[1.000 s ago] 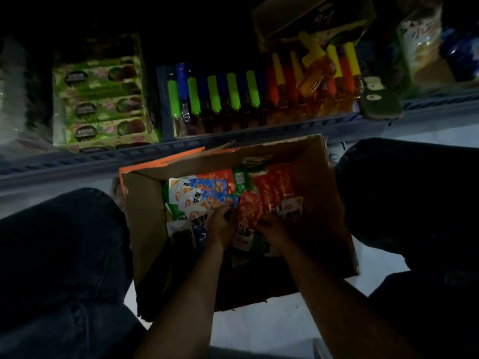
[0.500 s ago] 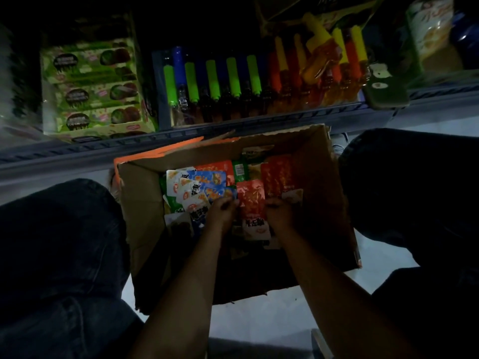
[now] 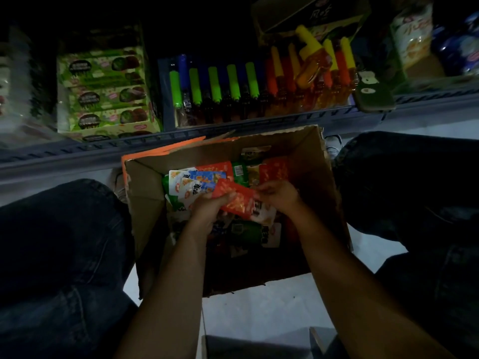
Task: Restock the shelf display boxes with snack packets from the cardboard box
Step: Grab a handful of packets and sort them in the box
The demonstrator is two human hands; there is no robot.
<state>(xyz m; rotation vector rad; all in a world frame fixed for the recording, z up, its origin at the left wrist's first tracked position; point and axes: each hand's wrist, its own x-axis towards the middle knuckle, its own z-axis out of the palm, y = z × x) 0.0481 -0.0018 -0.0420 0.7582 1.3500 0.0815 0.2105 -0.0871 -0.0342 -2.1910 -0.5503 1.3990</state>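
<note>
An open cardboard box (image 3: 320,177) stands on the floor between my knees, holding several snack packets in red, blue, white and green. Inside it my left hand (image 3: 210,208) grips a red packet (image 3: 237,200), its thumb lying across the packet's near edge. My right hand (image 3: 278,194) pinches the same packet's right end with curled fingers. A cluster of blue and white packets (image 3: 193,183) lies just left of my left hand. The scene is dim.
A low shelf (image 3: 259,124) runs across the back. On it stand a green display box of snack bars (image 3: 103,97), a tray of green and orange tube toys (image 3: 259,84), and more packaged goods at the right (image 3: 412,35). My dark-trousered knees (image 3: 59,242) flank the box.
Both hands have lifted a red packet out of the pile and turned it flat between them. The view has shifted slightly downward.
</note>
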